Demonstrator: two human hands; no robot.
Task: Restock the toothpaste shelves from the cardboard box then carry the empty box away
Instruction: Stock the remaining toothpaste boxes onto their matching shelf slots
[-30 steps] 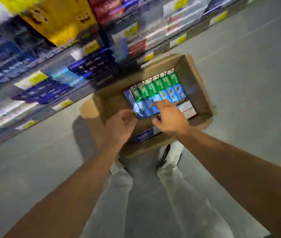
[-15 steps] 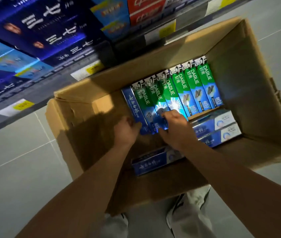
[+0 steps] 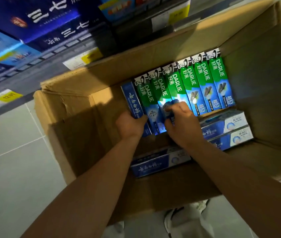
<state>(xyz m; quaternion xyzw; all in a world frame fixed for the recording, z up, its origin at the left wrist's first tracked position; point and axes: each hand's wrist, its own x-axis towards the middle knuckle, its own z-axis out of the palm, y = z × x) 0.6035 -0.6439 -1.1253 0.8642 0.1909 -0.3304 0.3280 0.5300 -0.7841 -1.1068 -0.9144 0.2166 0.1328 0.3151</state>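
Note:
An open cardboard box [image 3: 78, 107] stands on the floor below me. Inside, a row of several green Darlie toothpaste cartons [image 3: 203, 78] stands on edge, with a dark blue carton [image 3: 132, 98] at its left end. My left hand [image 3: 129, 125] grips the near end of that blue carton. My right hand [image 3: 182, 124] has its fingers curled over the near ends of the middle green cartons. Blue-and-white cartons [image 3: 225, 127] lie flat at the right, and another blue carton [image 3: 153, 164] lies by the near wall.
Shelves [image 3: 38, 31] stocked with dark blue and light blue toothpaste boxes run along the upper left, with yellow price tags [image 3: 9, 96] on their edges. Grey tiled floor [image 3: 12, 160] lies to the left. My white shoes [image 3: 184, 219] show under the box.
The view has closed in on the box. My left hand has taken hold of the blue carton at the row's left end. My right hand stays on the green cartons.

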